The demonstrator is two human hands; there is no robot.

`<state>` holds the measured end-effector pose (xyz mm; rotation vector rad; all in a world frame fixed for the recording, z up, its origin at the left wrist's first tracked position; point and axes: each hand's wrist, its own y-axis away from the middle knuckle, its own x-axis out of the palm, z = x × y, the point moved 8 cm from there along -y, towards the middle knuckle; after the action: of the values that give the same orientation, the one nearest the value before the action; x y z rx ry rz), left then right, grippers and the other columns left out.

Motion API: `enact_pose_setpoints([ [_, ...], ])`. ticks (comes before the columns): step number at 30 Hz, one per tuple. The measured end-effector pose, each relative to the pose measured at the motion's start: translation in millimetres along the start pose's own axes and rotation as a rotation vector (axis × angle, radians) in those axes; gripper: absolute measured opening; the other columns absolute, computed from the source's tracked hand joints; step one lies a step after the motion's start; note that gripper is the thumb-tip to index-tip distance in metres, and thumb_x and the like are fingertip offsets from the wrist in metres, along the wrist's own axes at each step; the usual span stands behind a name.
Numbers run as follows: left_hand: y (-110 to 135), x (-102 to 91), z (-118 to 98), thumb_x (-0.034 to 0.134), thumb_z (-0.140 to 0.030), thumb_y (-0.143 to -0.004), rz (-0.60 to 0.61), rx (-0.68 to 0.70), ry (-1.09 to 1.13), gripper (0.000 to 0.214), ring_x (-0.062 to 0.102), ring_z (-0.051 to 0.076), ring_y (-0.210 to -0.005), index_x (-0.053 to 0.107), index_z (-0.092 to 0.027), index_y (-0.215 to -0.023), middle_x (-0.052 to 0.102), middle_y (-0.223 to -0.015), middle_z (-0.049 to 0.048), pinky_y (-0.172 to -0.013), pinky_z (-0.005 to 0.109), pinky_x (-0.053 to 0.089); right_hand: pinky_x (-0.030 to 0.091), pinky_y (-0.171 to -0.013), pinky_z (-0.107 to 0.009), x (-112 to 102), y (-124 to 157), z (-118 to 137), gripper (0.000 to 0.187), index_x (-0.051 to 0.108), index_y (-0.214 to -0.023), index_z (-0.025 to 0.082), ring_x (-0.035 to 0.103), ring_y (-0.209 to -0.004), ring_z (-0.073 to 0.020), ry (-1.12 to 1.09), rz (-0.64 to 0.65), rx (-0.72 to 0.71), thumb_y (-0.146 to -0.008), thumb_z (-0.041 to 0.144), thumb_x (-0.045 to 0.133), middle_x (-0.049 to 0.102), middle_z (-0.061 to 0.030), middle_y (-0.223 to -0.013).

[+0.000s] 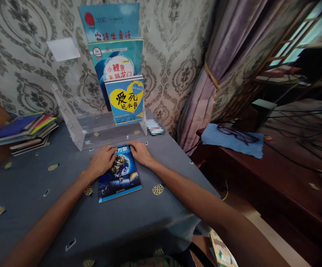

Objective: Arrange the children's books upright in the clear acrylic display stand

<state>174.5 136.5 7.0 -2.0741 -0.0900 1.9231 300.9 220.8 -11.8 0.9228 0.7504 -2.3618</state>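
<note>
A dark blue book [123, 174] with a picture of the Earth on its cover lies in front of me on the tablecloth. My left hand [103, 161] grips its upper left side, the fingers curled over the cover's edge. At the upper right corner, my right hand [140, 152] closes on the same book, its fingertips at the top edge. Just beyond stands a clear acrylic rack [78, 141]. Upright in its right part are a blue book with a yellow heart [126, 102], a teal book [119, 59] and a taller blue book [113, 18], one behind another.
To the left is a stack of books [28, 129]. A small blurred item [155, 127] lies beside the rack's right end. Farther right, glasses [237, 134] rest on a blue cloth [227, 146] on a dark red table [283, 167] with cables. A tied curtain [205, 81] hangs behind.
</note>
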Motion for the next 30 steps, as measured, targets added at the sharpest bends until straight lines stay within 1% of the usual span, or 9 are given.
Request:
enact_pose_setpoints([
  [3,-14,7.2,-12,0.041,-0.022,-0.099,0.009,0.052,0.032,0.036,0.060,0.027,-0.115,0.063,-0.014,-0.125,0.066,-0.125,0.0127,-0.101,0.044,0.049,0.046,-0.107,-0.037,-1,0,1,0.039,0.069,-0.123,0.018,0.064,-0.117,-0.0220,0.005,-0.002,0.000,-0.094,0.007,0.046,0.072,-0.0083,-0.123],
  [6,-24,13.5,-23,0.040,-0.019,-0.098,-0.008,0.107,0.067,0.036,0.060,0.026,-0.118,0.063,-0.016,-0.125,0.066,-0.128,0.0120,-0.103,0.043,0.048,0.047,-0.107,-0.036,-3,1,2,0.040,0.069,-0.123,0.020,0.064,-0.116,-0.0218,0.006,-0.003,-0.005,-0.094,0.007,0.046,0.073,-0.0075,-0.121],
  [10,-30,18.9,-30,0.040,-0.017,-0.097,-0.039,0.151,0.112,0.037,0.060,0.025,-0.118,0.064,-0.014,-0.125,0.066,-0.128,0.0126,-0.105,0.042,0.048,0.048,-0.105,-0.036,-4,2,2,0.042,0.068,-0.126,0.019,0.066,-0.114,-0.0218,-0.006,-0.008,-0.001,-0.093,0.006,0.045,0.073,-0.0087,-0.120],
  [14,-29,19.2,-28,0.039,-0.017,-0.098,-0.070,0.131,0.120,0.038,0.061,0.026,-0.118,0.063,-0.014,-0.127,0.066,-0.128,0.0133,-0.103,0.044,0.049,0.048,-0.106,-0.036,-3,1,0,0.044,0.063,-0.130,0.018,0.066,-0.116,-0.0199,-0.025,-0.006,0.000,-0.092,0.005,0.045,0.072,-0.0082,-0.121],
  [18,-26,18.2,-25,0.039,-0.018,-0.098,-0.064,0.115,0.081,0.038,0.061,0.027,-0.117,0.063,-0.013,-0.127,0.066,-0.128,0.0136,-0.101,0.044,0.049,0.047,-0.108,-0.035,3,-2,-1,0.051,0.056,-0.138,0.015,0.065,-0.120,-0.0177,-0.116,0.053,-0.012,-0.090,0.001,0.045,0.071,-0.0100,-0.125],
  [20,-25,17.4,-22,0.038,-0.019,-0.099,-0.064,0.099,0.071,0.038,0.061,0.027,-0.115,0.064,-0.012,-0.126,0.066,-0.126,0.0139,-0.100,0.045,0.050,0.045,-0.111,-0.037,6,-3,1,0.053,0.054,-0.140,0.014,0.063,-0.123,-0.0182,-0.150,0.094,-0.028,-0.089,0.001,0.045,0.069,-0.0115,-0.128],
  [23,-24,17.5,-17,0.038,-0.021,-0.099,-0.070,0.083,0.080,0.038,0.061,0.028,-0.115,0.063,-0.011,-0.127,0.066,-0.127,0.0139,-0.102,0.045,0.049,0.042,-0.114,-0.040,9,-3,4,0.054,0.052,-0.142,0.015,0.060,-0.128,-0.0187,-0.147,0.126,-0.062,-0.090,0.002,0.046,0.067,-0.0114,-0.132],
  [26,-23,18.4,-14,0.039,-0.021,-0.100,-0.080,0.072,0.093,0.038,0.060,0.027,-0.118,0.063,-0.013,-0.127,0.066,-0.129,0.0130,-0.103,0.045,0.048,0.042,-0.114,-0.040,8,0,4,0.056,0.051,-0.142,0.017,0.060,-0.128,-0.0179,-0.152,0.125,-0.072,-0.089,0.001,0.046,0.068,-0.0094,-0.131],
  [30,-21,17.9,-15,0.041,-0.021,-0.098,-0.098,0.087,0.119,0.037,0.058,0.026,-0.124,0.065,-0.014,-0.125,0.066,-0.131,0.0122,-0.106,0.044,0.047,0.045,-0.111,-0.040,5,11,6,0.055,0.054,-0.140,0.018,0.062,-0.124,-0.0187,-0.163,0.108,-0.089,-0.089,0.001,0.045,0.069,-0.0088,-0.130],
])
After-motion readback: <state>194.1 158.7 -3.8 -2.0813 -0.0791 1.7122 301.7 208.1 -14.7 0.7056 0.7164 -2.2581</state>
